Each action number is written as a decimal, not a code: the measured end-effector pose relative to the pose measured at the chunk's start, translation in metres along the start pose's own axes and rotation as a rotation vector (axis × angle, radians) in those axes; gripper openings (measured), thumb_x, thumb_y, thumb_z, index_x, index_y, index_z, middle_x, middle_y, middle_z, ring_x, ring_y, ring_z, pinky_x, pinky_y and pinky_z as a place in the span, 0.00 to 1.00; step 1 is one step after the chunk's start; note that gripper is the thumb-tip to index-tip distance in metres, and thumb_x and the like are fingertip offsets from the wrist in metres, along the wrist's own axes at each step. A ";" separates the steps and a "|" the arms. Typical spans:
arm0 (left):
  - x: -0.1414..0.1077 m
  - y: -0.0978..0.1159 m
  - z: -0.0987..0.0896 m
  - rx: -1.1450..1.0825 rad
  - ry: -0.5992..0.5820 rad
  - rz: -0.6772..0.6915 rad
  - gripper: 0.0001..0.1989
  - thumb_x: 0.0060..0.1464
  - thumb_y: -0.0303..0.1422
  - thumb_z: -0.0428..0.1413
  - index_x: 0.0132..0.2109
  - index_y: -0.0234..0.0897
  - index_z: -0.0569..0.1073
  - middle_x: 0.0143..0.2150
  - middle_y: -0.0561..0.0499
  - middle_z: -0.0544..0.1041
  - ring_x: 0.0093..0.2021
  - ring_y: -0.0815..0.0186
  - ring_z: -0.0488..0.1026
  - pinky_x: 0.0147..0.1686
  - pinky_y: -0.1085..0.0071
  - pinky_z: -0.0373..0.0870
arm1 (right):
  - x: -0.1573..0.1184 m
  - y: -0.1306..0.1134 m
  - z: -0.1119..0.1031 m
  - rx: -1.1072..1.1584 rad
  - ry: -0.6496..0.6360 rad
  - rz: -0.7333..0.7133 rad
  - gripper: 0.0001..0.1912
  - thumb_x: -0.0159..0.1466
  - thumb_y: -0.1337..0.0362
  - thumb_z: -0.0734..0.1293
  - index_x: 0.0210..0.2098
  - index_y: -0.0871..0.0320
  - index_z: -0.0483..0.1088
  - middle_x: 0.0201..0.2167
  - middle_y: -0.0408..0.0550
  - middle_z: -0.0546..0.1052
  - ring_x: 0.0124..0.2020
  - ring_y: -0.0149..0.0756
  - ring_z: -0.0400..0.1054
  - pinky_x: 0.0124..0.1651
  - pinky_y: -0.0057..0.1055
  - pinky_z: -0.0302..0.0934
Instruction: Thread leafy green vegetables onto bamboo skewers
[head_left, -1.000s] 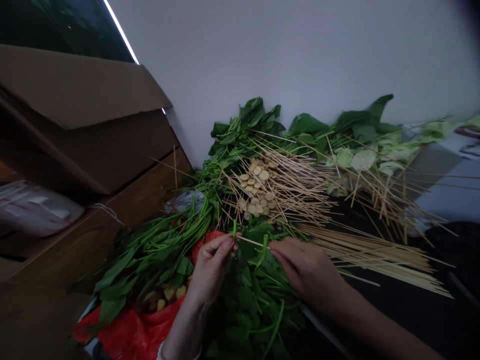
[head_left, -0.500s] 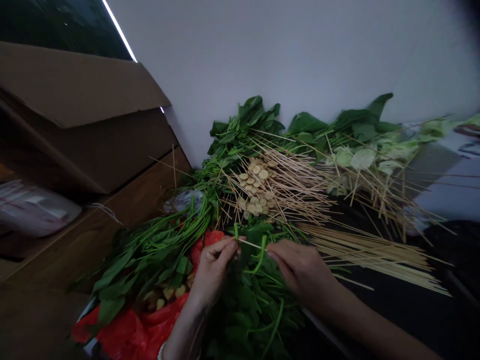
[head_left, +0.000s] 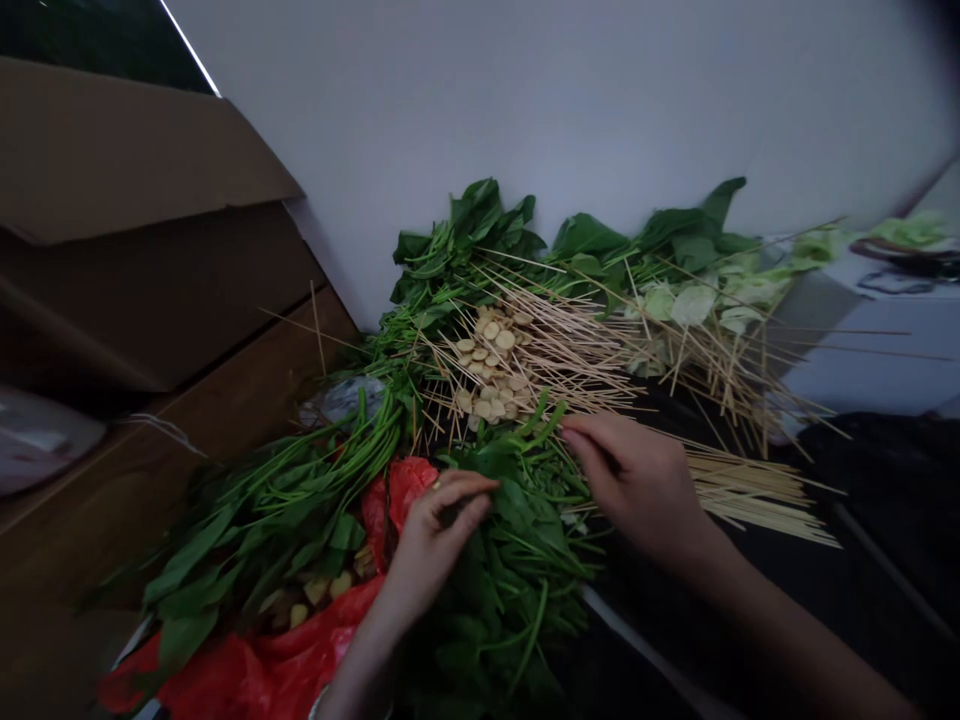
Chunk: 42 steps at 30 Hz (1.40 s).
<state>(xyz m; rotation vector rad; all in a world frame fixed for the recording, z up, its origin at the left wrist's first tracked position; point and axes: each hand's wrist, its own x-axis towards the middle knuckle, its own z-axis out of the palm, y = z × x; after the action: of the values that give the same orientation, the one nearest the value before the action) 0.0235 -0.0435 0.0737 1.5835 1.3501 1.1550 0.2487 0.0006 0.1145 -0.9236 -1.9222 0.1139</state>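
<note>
My left hand [head_left: 442,535] hovers over the leafy greens [head_left: 517,570], its thumb and fingers loosely stretched out, with nothing visible between them. Thumb and forefinger of my right hand [head_left: 645,480] are pinched at the end of short green stems [head_left: 541,415], which stick out to the left of the fingertips; the skewer that bears them is hardly visible. Just beyond lie skewers with round pale slices [head_left: 491,350]. More long-stemmed greens [head_left: 285,500] lie to the left, beside a red plastic bag [head_left: 262,675] with chunky pale pieces in it.
Bare skewers [head_left: 757,490] lie to the right of my right hand. Behind them are skewered pale green leaves [head_left: 694,305]. Dark green leaves [head_left: 592,237] rest against the wall [head_left: 562,90]. An open cardboard box [head_left: 142,150] stands at the left, above a white bag [head_left: 45,440].
The view has shifted to the right. My left hand has let go of the skewer and green stem. My right hand has moved up and away from it, with the green stems at its fingertips.
</note>
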 end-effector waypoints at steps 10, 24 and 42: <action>-0.009 0.007 0.043 0.609 -0.499 0.344 0.10 0.58 0.28 0.57 0.45 0.46 0.79 0.43 0.50 0.78 0.48 0.59 0.67 0.49 0.60 0.61 | 0.002 0.004 -0.005 -0.022 -0.011 -0.013 0.08 0.68 0.71 0.62 0.40 0.60 0.73 0.34 0.48 0.79 0.35 0.33 0.74 0.41 0.29 0.66; 0.009 0.009 -0.009 -0.094 0.262 0.221 0.05 0.54 0.33 0.62 0.39 0.42 0.81 0.37 0.52 0.81 0.40 0.67 0.75 0.43 0.71 0.70 | 0.004 0.004 -0.011 -0.008 0.027 -0.010 0.06 0.66 0.71 0.64 0.39 0.62 0.74 0.33 0.48 0.79 0.34 0.32 0.74 0.39 0.27 0.65; 0.009 0.011 0.001 -0.933 0.419 -0.378 0.21 0.32 0.35 0.74 0.37 0.36 0.81 0.27 0.53 0.80 0.26 0.71 0.76 0.30 0.78 0.75 | -0.015 -0.019 0.011 0.310 -0.352 0.072 0.11 0.68 0.70 0.59 0.41 0.57 0.74 0.32 0.46 0.77 0.34 0.33 0.70 0.37 0.30 0.62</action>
<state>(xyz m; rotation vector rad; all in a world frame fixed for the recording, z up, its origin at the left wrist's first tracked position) 0.0287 -0.0365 0.0855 0.4199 1.0234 1.5857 0.2326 -0.0192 0.1063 -0.7993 -2.1113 0.6358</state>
